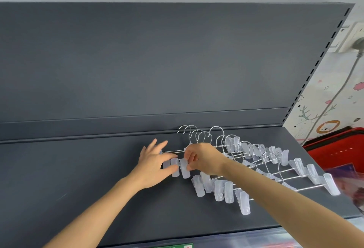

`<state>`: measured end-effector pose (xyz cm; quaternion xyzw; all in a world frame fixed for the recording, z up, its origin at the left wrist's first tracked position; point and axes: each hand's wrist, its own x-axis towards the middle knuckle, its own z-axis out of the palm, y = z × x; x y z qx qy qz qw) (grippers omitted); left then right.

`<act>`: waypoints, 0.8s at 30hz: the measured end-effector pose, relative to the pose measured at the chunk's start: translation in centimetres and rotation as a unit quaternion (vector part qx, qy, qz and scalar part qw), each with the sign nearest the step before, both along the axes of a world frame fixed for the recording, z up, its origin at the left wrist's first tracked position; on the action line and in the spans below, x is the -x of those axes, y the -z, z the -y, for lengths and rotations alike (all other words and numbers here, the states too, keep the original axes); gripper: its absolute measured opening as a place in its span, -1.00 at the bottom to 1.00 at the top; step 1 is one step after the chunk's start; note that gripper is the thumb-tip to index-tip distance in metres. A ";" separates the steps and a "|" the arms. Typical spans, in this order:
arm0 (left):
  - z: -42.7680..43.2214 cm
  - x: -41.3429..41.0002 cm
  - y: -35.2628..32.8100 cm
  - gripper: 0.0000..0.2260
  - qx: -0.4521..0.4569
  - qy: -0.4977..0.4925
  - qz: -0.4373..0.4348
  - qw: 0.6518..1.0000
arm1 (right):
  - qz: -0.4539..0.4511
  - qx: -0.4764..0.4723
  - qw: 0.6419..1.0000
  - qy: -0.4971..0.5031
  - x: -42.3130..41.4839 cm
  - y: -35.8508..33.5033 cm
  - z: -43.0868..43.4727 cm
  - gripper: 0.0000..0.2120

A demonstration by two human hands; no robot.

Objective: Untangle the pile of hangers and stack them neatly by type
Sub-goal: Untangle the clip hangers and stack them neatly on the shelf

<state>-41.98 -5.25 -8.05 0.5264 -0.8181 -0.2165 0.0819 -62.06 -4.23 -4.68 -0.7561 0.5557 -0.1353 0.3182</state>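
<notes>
Nearest, the grey shelf point(82, 198) is seen, with sliding room on its left. One clear clip point(175, 169) is pinched by the left hand point(155, 162), the next clip point(184, 169) by the right hand point(202, 159). The hangers point(299, 166) are fanned rightward; interlocked hooks point(216, 127) could be snagged, and end clips dragged off the right edge.

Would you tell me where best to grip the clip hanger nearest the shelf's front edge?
Probably its bare metal bar between the clips, from above at the front: the hanger lies flat, hook toward the back, clips crowded by neighbouring hangers.
</notes>
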 end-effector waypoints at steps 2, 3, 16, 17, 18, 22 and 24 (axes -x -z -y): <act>0.1 0.1 -0.1 -0.70 -0.001 -0.001 -0.002 1.000 | -0.005 0.000 1.000 -0.007 0.0 0.0 0.0 -0.84; 0.1 0.2 -0.1 -0.71 -0.002 -0.001 -0.002 1.000 | -0.007 -0.001 1.000 -0.009 -0.1 0.1 0.1 -0.83; 0.3 0.4 -0.3 -0.66 0.009 0.007 0.033 0.999 | 0.009 -0.045 0.999 -0.019 0.7 -1.4 0.8 -0.92; 0.1 0.4 -0.4 -0.63 0.012 0.005 0.025 1.000 | 0.015 -0.046 0.999 -0.012 0.7 -1.3 0.8 -0.92; -0.1 0.5 -0.6 -0.56 0.016 0.003 0.010 1.000 | 0.021 -0.046 0.999 -0.007 0.7 -1.2 0.8 -0.92; -0.9 1.8 -2.2 -0.32 0.026 0.040 -0.015 0.999 | 0.038 -0.048 0.998 -0.003 0.9 -1.2 0.8 -0.92; -0.8 2.6 -2.6 -0.49 0.027 0.053 0.014 0.998 | 0.040 -0.044 0.998 -0.004 1.0 -1.3 0.8 -0.89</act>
